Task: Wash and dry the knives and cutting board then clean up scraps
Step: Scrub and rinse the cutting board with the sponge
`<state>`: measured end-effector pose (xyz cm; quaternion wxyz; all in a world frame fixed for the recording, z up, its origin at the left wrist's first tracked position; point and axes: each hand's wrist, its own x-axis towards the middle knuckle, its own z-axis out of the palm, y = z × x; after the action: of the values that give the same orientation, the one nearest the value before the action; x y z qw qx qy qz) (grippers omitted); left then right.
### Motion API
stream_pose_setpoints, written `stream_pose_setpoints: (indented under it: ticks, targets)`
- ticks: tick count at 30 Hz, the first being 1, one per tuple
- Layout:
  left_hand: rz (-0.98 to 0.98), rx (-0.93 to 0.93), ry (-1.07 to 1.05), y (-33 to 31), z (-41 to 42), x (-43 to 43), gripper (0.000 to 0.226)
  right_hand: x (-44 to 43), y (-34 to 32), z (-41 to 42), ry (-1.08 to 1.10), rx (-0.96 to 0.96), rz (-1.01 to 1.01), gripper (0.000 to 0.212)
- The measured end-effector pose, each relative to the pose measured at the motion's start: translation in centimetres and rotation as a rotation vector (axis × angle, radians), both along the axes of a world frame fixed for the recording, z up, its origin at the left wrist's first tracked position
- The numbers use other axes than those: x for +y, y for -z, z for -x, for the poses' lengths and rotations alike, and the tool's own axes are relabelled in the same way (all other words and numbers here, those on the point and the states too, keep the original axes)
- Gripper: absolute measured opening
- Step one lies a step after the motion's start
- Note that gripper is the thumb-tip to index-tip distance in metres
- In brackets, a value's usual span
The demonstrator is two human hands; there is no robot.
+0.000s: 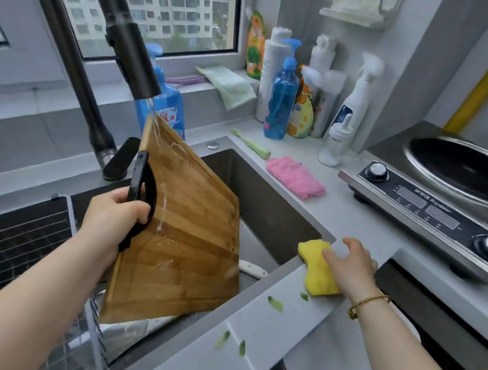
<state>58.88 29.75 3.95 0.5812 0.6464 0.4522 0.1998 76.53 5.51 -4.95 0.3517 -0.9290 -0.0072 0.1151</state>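
Left hand (113, 216) grips cutting board (189, 239), its length running twelve-to-six; right hand (348, 265), fingers loosely spread, touches sponge (313, 275) at three.

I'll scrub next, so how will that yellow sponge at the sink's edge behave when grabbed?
The yellow sponge likely squashes and bends easily, since it looks like soft foam, so it is probably light too. Lying flat beside the sink, it should not roll, though a push might slide it in.
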Motion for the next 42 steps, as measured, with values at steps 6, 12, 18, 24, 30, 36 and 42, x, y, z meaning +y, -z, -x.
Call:
stream_pose_setpoints:
  ticks: [6, 12, 18, 24, 30, 36, 42]
  targets:
    - [-0.030, 0.053, 0.079, -0.6, 0.2, 0.9, 0.042, 6.3, -3.5, 1.1, -0.039, 0.279, -0.547, 0.035]
    - [-0.178, 0.134, 0.318, -2.6, -1.2, 2.3, 0.036, 13.4, -4.1, -0.2, -0.033, 0.878, -0.826, 0.072]
    - [-0.367, 0.215, 0.535, -4.6, -3.0, 4.6, 0.032, 14.1, -3.8, -2.8, 0.179, 1.088, -0.983, 0.104]
    - [-0.542, 0.261, 0.777, -5.3, -4.7, 5.0, 0.029, 14.2, -3.7, -3.4, 0.155, 1.151, -0.920, 0.092]
    - [-0.723, 0.210, 0.946, -6.2, -4.9, 4.1, 0.040, 12.0, -4.1, -3.3, 0.124, 1.079, -0.864, 0.068]
    - [-0.875, 0.309, 0.992, -5.4, -3.2, 5.0, 0.046, 11.9, -3.5, -1.1, 0.173, 1.012, -1.000, 0.022]
    - [-0.937, 0.407, 0.803, -0.7, -1.2, 7.0, 0.040, 13.8, -0.3, 0.0, 0.327, 0.981, -1.156, 0.019]
